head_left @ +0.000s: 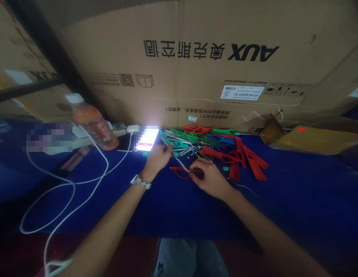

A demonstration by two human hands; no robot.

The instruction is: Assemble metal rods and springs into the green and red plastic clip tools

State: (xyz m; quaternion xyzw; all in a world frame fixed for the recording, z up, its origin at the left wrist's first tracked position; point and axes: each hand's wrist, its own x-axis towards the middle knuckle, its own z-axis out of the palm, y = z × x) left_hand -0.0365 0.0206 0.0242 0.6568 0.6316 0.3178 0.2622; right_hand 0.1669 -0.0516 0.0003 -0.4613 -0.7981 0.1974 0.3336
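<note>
My left hand (158, 161) is closed near the pile's left side, its fingertips pinched on a slim metal tube (166, 142). White wires (182, 164) run from there toward my right hand (209, 177). That hand is closed too, thumb and fingers pinching a small dark part (191, 171) at the wires' end; most of it is hidden. Under and beside the fingers lies a red plastic shell (179, 169) with a thin loop. Behind both hands are heaped green shells (184, 135), resembling long-lighter handles, with several metal tubes among them. Red shells (255, 163) lie to the right.
A lit phone (148, 139) stands left of the pile. Further left are an orange drink bottle (94, 123), a power strip and a looping white cable (105, 165). A large cardboard box (190, 80) backs the blue tabletop (167, 215). A yellowish package (320, 140) lies at right.
</note>
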